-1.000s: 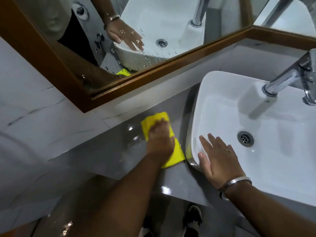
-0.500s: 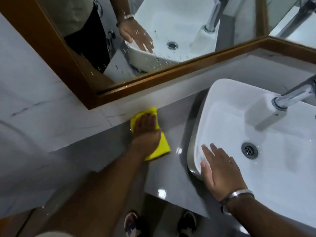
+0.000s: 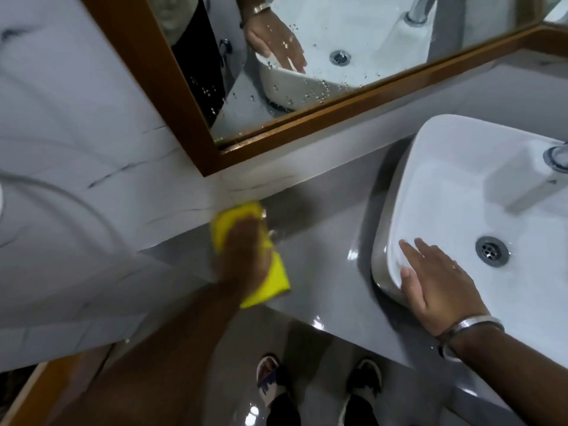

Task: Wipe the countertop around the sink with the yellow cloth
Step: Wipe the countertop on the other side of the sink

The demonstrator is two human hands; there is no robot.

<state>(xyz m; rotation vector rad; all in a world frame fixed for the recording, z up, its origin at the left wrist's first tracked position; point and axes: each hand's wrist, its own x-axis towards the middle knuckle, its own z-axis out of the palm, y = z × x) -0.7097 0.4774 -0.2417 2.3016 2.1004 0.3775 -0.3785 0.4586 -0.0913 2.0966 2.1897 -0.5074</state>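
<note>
Here the wiping is underway on the stretch of grey tabletop (image 3: pixel 322 265) to the left of the sink (image 3: pixel 408 167), and by my reading the job is only partly done. The yellow cloth (image 3: pixel 273 281) lies flat on the tabletop well left of the sink, up near the back edge where the surface meets the marble wall (image 3: pixel 92 167), so that far corner appears to be getting its pass. The surface between the cloth and the sink shines with wet highlights, which suggests it has been gone over, though I cannot tell how thoroughly. What seems left is the front strip below the sink, the narrow band behind the sink under the mirror (image 3: pixel 322 72), and whatever tabletop lies right of the sink, which is out of view. The left hand (image 3: pixel 242 256) is spread palm-down on top of the cloth, fingers extended rather than curled, pressing it to the surface; it is blurred, so the exact finger spacing is unclear, and the cloth shows beyond the hand at its far end and at its near right edge. Further right, the right hand (image 3: pixel 436 290) rests flat and open on the sink's near left corner, fingers loosely apart and pointing into the basin, holding nothing, apparently as a brace.
</note>
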